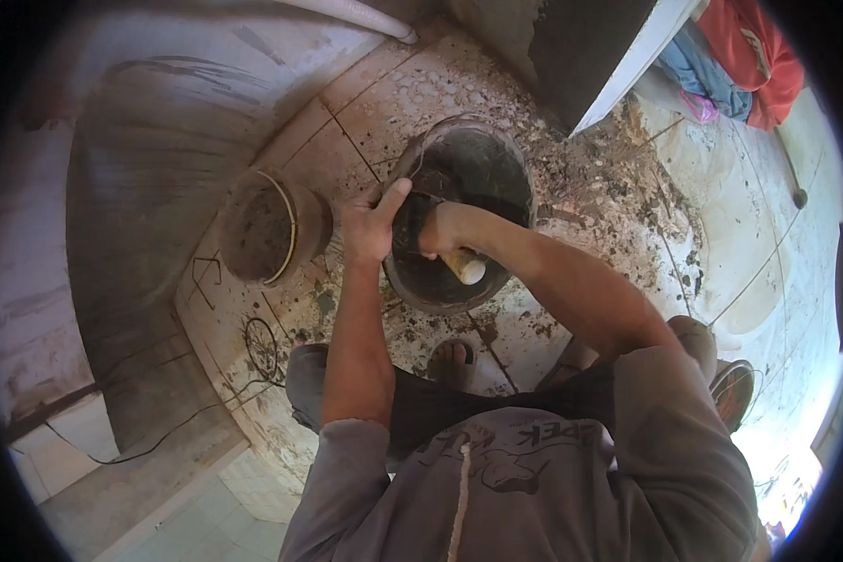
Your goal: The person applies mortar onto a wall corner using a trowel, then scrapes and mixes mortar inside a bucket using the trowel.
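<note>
A round dark bucket [510,169] stands on the dirty tiled floor in front of me, with dark contents low inside. My left hand [370,225] is closed on its left rim, the thumb lying over the edge and the other fingers mostly hidden. Reaching in from the right, my right hand [445,229] is inside the bucket, its fingers wrapped round the pale yellowish handle [464,265] of a hand tool. The handle's whitish rounded end points toward me. The tool's other end is hidden by the hand and the dark bucket interior.
A second bucket [314,225] with a pale handle stands left, near the wall. Mud and debris [628,187] cover the floor on the right. A wire coil [260,347] lies lower left. A white pipe [365,17], a white-edged panel [628,66] and red cloth [768,66] are at the far side.
</note>
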